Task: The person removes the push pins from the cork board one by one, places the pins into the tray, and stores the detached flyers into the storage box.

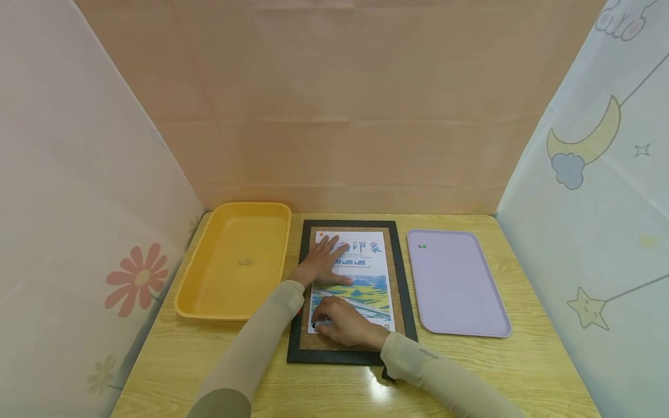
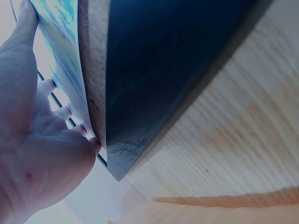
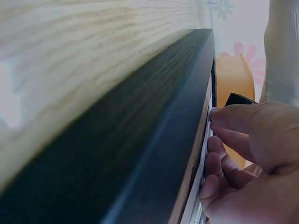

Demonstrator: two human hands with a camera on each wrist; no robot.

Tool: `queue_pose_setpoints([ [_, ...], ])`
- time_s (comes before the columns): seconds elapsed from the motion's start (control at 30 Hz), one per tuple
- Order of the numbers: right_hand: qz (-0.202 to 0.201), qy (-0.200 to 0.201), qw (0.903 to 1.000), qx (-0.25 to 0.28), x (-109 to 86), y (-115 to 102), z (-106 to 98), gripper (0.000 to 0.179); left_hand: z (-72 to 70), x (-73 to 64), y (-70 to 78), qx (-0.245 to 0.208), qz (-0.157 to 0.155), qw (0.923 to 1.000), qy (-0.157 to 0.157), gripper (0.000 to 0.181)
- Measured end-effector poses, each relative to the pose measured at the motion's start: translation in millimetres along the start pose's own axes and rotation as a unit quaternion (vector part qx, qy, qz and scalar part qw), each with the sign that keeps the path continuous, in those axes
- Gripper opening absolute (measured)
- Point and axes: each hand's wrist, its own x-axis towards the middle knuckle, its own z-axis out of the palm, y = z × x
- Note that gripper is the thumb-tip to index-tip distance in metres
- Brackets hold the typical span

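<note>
A printed poster (image 1: 377, 290) with a landscape picture lies on a cork board (image 1: 308, 343) in a black frame (image 1: 334, 356). My left hand (image 1: 323, 264) rests spread on the poster's upper left part, its thumb pointing right across the sheet. An orange pushpin (image 1: 321, 234) sits at the poster's top left corner. At the lower left corner my right hand (image 1: 342, 322) has its thumb and index finger together on a small dark pushpin (image 1: 314, 325). In the right wrist view the fingertips meet right at the paper and hide most of the pin.
To the left stands a deep yellow tray (image 1: 286, 232). A flat lilac tray (image 1: 460, 284) lies to the right, with several small pins (image 1: 423, 247) near its top left corner. Curtain walls enclose the wooden table (image 1: 543, 360) at the back and sides.
</note>
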Motion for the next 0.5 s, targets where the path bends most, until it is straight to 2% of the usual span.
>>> queue_pose_setpoints([
  [0.1, 0.016, -0.007, 0.9999, 0.002, 0.7, -10.8, -7.0, 0.011, 2.5, 2.6, -3.2, -0.003, 0.003, 1.0000, 0.003, 0.113],
  [0.27, -0.006, 0.011, 0.9999, 0.008, -0.3, -5.6, -3.9, 0.010, 6.3, 7.0, -8.0, -0.011, 0.004, 0.9999, 0.009, 0.116],
  [0.5, 0.011, 0.003, 0.9997, 0.021, 2.3, -4.3, -3.6, 0.011, 0.1, -0.3, -0.5, 0.004, 0.001, 1.0000, 0.005, 0.111],
])
